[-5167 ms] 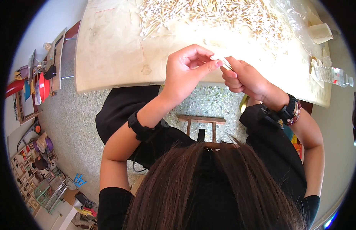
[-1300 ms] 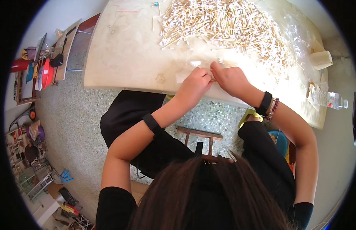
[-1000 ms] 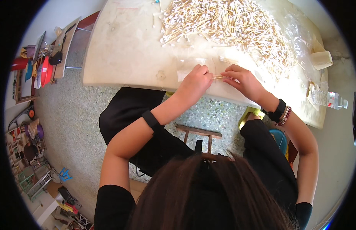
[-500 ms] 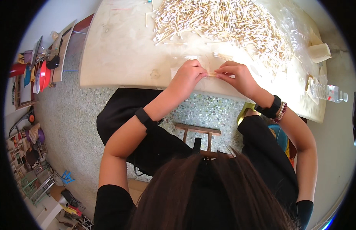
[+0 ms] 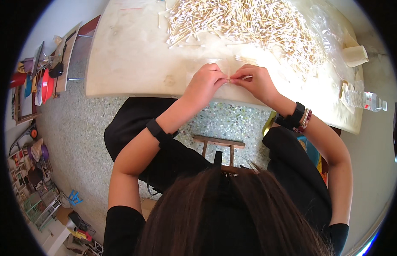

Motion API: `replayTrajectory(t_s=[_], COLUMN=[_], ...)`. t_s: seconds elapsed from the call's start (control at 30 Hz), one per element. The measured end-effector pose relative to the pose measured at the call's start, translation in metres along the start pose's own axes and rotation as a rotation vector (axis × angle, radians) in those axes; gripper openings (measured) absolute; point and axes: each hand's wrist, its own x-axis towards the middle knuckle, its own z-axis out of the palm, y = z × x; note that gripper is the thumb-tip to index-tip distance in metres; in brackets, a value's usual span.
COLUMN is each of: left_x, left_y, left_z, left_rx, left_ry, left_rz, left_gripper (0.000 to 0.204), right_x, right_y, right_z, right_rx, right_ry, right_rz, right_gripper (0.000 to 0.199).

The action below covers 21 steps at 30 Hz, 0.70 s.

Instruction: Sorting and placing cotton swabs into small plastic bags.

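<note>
At the near edge of the table, my left hand (image 5: 205, 84) and my right hand (image 5: 256, 84) meet, fingertips pinched together. Between them is a small bunch of cotton swabs (image 5: 228, 81), mostly hidden by the fingers. A few loose cotton swabs (image 5: 245, 59) lie just beyond my right hand. Clear plastic film (image 5: 190, 77) seems to lie flat by my left hand. A large heap of cotton swabs (image 5: 245, 25) with white tips and pale sticks spreads over the far part of the table.
The pale tabletop (image 5: 130, 64) carries crumpled clear plastic (image 5: 328, 32) and a clear bottle (image 5: 364, 101) lying at its right edge. A wooden stool (image 5: 219, 141) stands under the table. Shelves and clutter (image 5: 36, 179) line the far left floor.
My hands have come closer together, the right moving left. The bunch of swabs, seen as short sticks between the fingers before, is now mostly covered.
</note>
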Motion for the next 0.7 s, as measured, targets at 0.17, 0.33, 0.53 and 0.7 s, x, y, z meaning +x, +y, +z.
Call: replayTrajectory(t_s=[0.17,0.33,0.53,0.7], left_x=[0.002,0.005,0.004,0.010], left_y=[-0.002,-0.004,-0.007,0.003], left_z=[-0.010,-0.021,-0.018,-0.017], left_rx=[-0.043,-0.165,-0.252,-0.178], left_ry=[-0.094,-0.187,-0.166,-0.224], left_rz=[-0.033,-0.130,-0.168,-0.204], left_gripper=[0.019,0.025,0.027,0.025], right_x=[0.000,-0.003,0.002,0.007], right_y=[-0.005,0.000,-0.004,0.000], right_z=[-0.011,-0.016,-0.001,0.012], right_rx=[-0.074,-0.148,-0.199,-0.242], right_ry=[-0.030,-0.081,-0.074,-0.036], right_rz=[-0.009,0.021,-0.095,-0.298], right_gripper=[0.014,0.014,0.010,0.008])
